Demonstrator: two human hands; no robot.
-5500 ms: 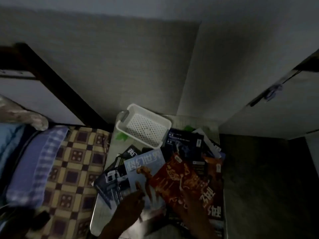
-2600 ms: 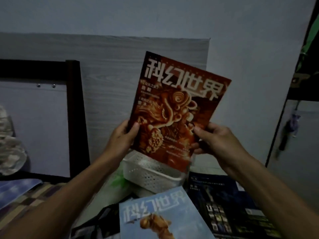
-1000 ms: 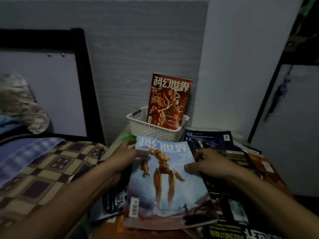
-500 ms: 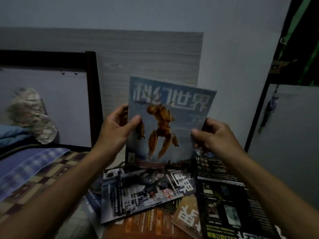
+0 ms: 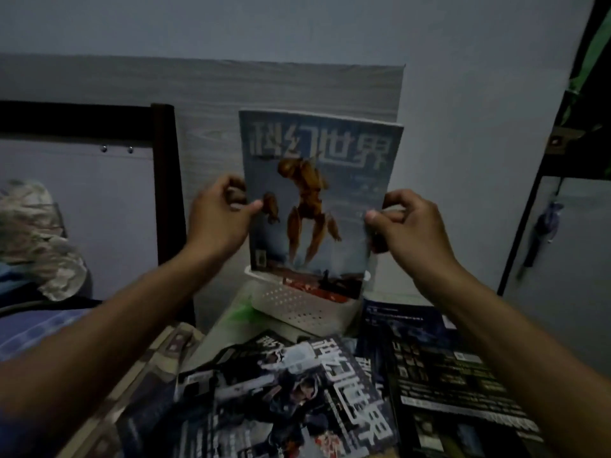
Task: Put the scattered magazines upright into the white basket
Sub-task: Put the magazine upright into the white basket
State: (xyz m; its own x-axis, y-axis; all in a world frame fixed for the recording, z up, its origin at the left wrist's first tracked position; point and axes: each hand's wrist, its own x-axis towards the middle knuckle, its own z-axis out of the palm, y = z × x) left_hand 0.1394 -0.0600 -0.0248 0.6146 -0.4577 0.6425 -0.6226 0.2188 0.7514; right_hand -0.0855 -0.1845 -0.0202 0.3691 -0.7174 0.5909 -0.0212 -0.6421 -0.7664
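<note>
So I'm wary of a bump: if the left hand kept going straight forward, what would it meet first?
Likely the grey wood-grain wall panel behind; the left hand grips the blue magazine above the white basket. Depth is unclear.

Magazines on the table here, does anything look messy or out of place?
Yes. Several magazines lie flat, overlapping at skewed angles in front of the white basket. The blue magazine is held upright by the left hand and right hand at the basket, tilted slightly.
</note>
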